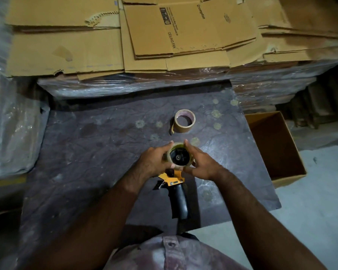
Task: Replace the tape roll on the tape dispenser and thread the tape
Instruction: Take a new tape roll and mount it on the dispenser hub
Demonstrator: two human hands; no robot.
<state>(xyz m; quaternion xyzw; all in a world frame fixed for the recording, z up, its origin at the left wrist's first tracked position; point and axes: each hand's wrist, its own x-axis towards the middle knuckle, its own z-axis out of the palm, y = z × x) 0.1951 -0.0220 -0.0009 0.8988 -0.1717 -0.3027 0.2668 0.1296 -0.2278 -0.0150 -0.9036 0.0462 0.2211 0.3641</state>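
Dim worktop point(86, 152), dispenser point(179, 189) lying flat mid-surface, left hand point(154, 162) and right hand point(201, 162) clamped around mounted roll point(179, 157), probably for freeing; brown roll point(184, 123) waiting near far edge.

Desk point(86, 152): dark, matt, mottled and worn, pale stains. Tape dispenser point(174, 180): yellow painted metal frame, screw heads showing; handle point(180, 199) black plastic, slight gloss. Roll on its hub point(179, 157): clear glossy tape. Spare tape roll point(184, 121): brown, smooth, cardboard core. Cardboard sheets point(183, 30) behind: matt, corrugated, torn edges. Plastic wrap point(125, 84) beneath: shiny, wrinkled.
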